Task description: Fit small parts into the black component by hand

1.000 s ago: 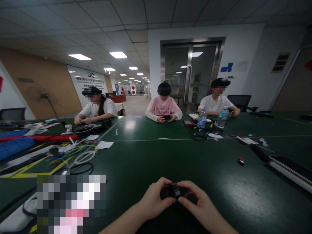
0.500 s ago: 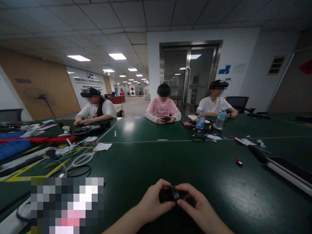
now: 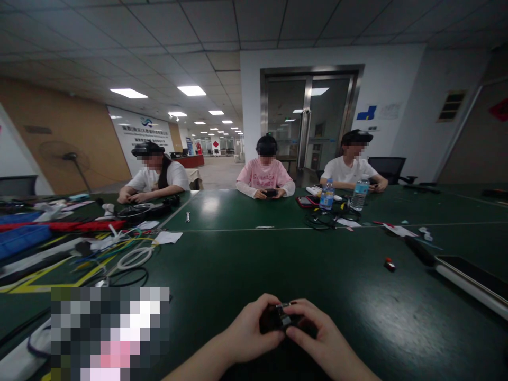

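Low in the middle of the head view, above the near part of the dark green table [image 3: 222, 270], my two hands meet around a small dark device with a shiny metallic part [image 3: 284, 316]. My left hand [image 3: 254, 324] grips its left side between thumb and fingers. On the right side, my right hand [image 3: 313, 327] closes with thumb below and fingers over the top. The fingers cover much of the device, so its exact kind cannot be told.
Cables [image 3: 135, 258], blue trays [image 3: 24, 241] and papers [image 3: 168, 237] crowd the left. A small red-and-black object [image 3: 389, 264] and a flat white-edged device [image 3: 472, 280] lie right. Two bottles [image 3: 360, 193] stand farther back. Three people with headsets sit across, one in pink [image 3: 265, 177].
My right fingers have shifted slightly left over the top of the device, covering more of it. My left hand stays nearly in place.
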`<state>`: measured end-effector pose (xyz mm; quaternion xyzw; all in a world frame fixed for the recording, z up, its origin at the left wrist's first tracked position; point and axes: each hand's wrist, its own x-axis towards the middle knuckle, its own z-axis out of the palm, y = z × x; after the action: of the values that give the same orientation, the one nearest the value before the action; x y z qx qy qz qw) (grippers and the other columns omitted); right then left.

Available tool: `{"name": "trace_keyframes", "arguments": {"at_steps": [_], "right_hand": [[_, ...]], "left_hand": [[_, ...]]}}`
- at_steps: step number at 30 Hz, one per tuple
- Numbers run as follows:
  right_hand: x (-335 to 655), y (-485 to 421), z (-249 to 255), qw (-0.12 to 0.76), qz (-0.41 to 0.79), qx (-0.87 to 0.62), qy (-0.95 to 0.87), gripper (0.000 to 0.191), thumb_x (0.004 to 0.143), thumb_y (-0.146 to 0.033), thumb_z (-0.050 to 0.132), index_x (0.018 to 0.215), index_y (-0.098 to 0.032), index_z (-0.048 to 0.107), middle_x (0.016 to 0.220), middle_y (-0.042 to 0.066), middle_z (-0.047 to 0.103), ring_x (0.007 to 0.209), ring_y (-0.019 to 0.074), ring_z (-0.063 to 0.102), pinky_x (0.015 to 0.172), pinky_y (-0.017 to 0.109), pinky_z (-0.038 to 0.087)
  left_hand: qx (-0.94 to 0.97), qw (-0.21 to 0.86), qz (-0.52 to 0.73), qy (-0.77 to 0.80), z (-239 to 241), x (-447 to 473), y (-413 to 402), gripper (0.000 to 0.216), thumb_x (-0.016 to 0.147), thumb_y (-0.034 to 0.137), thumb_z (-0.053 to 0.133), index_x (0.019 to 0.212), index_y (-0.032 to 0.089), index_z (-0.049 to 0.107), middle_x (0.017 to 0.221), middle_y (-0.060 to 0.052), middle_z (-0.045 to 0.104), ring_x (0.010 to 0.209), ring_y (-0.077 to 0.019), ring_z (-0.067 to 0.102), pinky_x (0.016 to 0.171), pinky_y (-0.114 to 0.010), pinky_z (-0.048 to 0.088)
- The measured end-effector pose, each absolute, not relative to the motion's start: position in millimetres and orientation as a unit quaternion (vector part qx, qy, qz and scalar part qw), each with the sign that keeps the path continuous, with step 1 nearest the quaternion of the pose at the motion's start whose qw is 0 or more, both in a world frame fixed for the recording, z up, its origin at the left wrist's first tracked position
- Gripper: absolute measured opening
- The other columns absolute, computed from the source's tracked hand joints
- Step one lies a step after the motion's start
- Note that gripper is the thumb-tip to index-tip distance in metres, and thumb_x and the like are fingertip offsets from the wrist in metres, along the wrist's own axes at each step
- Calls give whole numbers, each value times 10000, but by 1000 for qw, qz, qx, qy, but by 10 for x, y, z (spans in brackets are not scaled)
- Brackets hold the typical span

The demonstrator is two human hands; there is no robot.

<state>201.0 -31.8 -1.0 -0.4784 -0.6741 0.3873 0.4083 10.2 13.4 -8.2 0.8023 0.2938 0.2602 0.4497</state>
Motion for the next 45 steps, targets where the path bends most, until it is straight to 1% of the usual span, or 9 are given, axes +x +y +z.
{"name": "trace_keyframes", "arguments": {"at_steps": [5, 11, 17, 25, 29, 35, 40, 42, 45], "right_hand": [[2013, -326, -12, 401, 395, -488, -667, 204, 769, -238, 620, 964, -262, 678, 1026, 38, 638, 943, 226, 608, 769, 326, 487], [1998, -331, -28, 409, 402, -479, -665, 165, 754, -234, 629, 907, -244, 689, 977, 33, 634, 833, 202, 618, 723, 307, 491], [1992, -322, -41, 408, 396, -484, -665, 179, 762, -209, 624, 926, -253, 681, 997, 32, 624, 905, 210, 615, 754, 299, 485], [1992, -321, -67, 413, 393, -481, -666, 198, 762, -195, 615, 937, -259, 683, 1091, 46, 598, 997, 232, 599, 806, 332, 486], [1977, -320, -69, 405, 390, -489, -667, 216, 747, -160, 610, 924, -258, 685, 1089, 40, 600, 999, 225, 600, 820, 320, 487], [1969, -324, -74, 393, 382, -497, -673, 234, 745, -133, 606, 913, -276, 684, 1123, 27, 593, 1050, 215, 579, 916, 333, 454], [2001, -337, -28, 458, 332, -514, -645, 150, 758, -247, 635, 898, -258, 686, 1154, 60, 612, 1126, 257, 538, 997, 407, 403], [2041, -337, 11, 499, 329, -518, -612, 161, 759, -319, 638, 890, -234, 675, 1107, 79, 645, 1095, 268, 559, 969, 410, 433], [2129, -326, 57, 536, 331, -530, -567, 271, 740, -406, 654, 936, -219, 663, 965, 77, 691, 978, 268, 614, 873, 393, 498]], "left_hand": [[802, 454, 251, 296, -76, 101, 135, 360, 751, 169, 600, 1096, 198, 498, 942, -22, 602, 780, -154, 567, 694, -250, 467], [807, 447, 246, 297, -129, 104, 155, 441, 725, 170, 632, 1138, 203, 482, 974, -25, 612, 813, -167, 582, 718, -256, 478], [815, 428, 251, 298, -118, 104, 160, 402, 742, 185, 636, 1124, 206, 513, 1014, -32, 616, 857, -180, 583, 775, -274, 476], [820, 411, 254, 306, -101, 103, 156, 396, 732, 221, 665, 1105, 200, 533, 1017, -39, 610, 879, -189, 581, 766, -271, 477], [815, 416, 254, 313, -103, 108, 150, 393, 725, 185, 644, 1104, 194, 540, 1013, -40, 627, 862, -188, 591, 779, -281, 485], [811, 425, 260, 305, -137, 108, 161, 450, 702, 133, 627, 1135, 206, 532, 1066, -44, 624, 916, -196, 591, 815, -287, 486], [813, 411, 252, 327, -149, 114, 166, 438, 701, 146, 634, 1125, 195, 538, 1047, -49, 628, 898, -198, 587, 819, -302, 480], [808, 417, 243, 339, -140, 114, 162, 436, 703, 152, 635, 1125, 195, 534, 1030, -46, 631, 868, -193, 590, 802, -305, 484], [799, 431, 248, 339, -127, 108, 157, 439, 712, 152, 634, 1133, 208, 527, 1037, -40, 621, 864, -188, 592, 783, -298, 488]]}}
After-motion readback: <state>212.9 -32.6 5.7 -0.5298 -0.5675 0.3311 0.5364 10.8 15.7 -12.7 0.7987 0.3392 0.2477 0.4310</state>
